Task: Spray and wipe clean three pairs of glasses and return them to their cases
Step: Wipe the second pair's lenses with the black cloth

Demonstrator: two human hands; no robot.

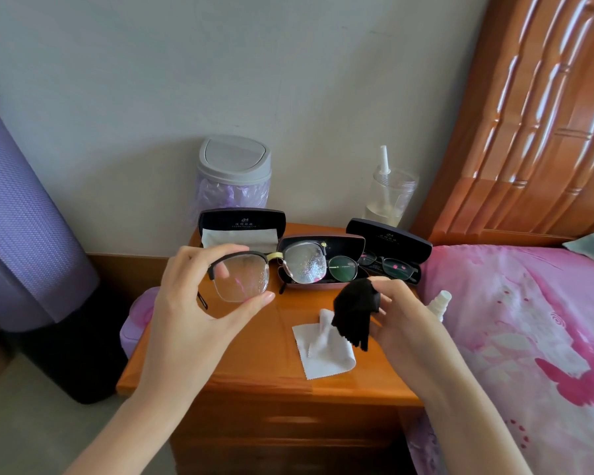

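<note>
Left hand (192, 303) grip on wet glasses (244, 277)

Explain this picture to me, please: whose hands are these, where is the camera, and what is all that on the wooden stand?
There is no machine here. A person wears a camera on the head, and it looks down at their own two hands. The left hand pinches a pair of glasses with droplets on the lenses. The right hand holds a black cloth. On the wooden nightstand lie a white cloth and three open cases. The left case shows a pale cloth; the middle case and the right case each hold another pair. A small white spray bottle shows just beyond the right hand.
</note>
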